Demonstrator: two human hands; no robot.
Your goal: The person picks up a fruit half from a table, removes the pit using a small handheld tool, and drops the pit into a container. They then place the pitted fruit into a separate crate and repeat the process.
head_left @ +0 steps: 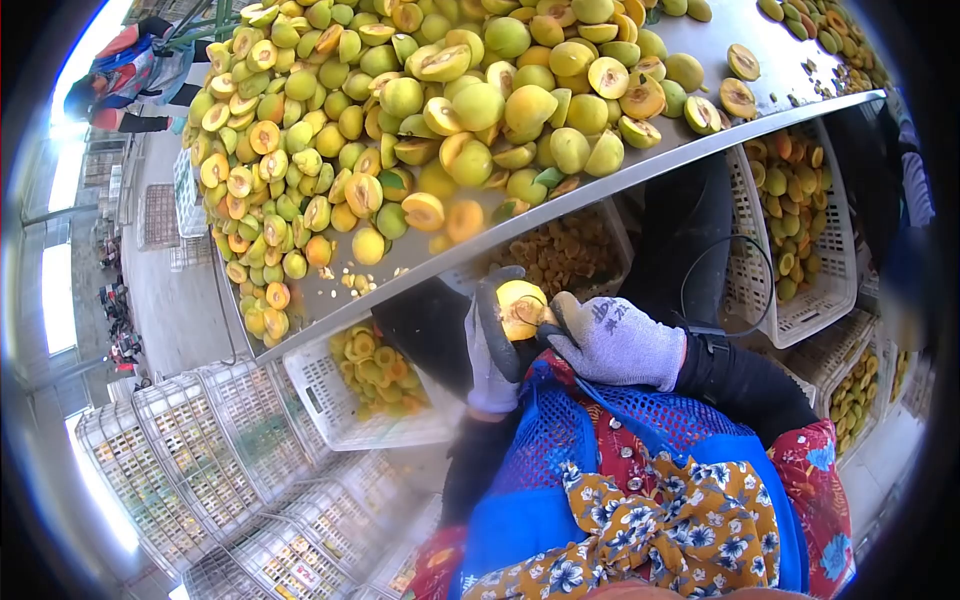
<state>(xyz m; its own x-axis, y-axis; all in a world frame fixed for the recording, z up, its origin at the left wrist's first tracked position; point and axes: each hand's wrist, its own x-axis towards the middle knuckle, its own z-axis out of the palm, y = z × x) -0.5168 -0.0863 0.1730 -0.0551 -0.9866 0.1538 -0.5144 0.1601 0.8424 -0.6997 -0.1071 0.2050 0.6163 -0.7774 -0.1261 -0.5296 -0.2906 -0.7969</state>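
My left hand (492, 338), in a grey glove with a dark palm, wraps round a halved yellow peach (521, 309). The fruit's cut face is turned up, with a brownish, rough centre. My right hand (618, 340), in a grey glove with dark lettering on its back, is closed against the fruit's right side. A thin dark line crosses the fruit near these fingertips; whatever they grip is too small and hidden to name. Both hands are in front of my chest, below the edge of a metal table (560, 212) heaped with cut yellow-green peaches (480, 105).
Under the table, a white crate (320, 410) holds peach halves, and another container (622, 232) holds brownish pieces. A crate (745, 250) of peaches stands at right. Stacked crates (190, 430) fill the lower left. Another person (135, 75) works at upper left.
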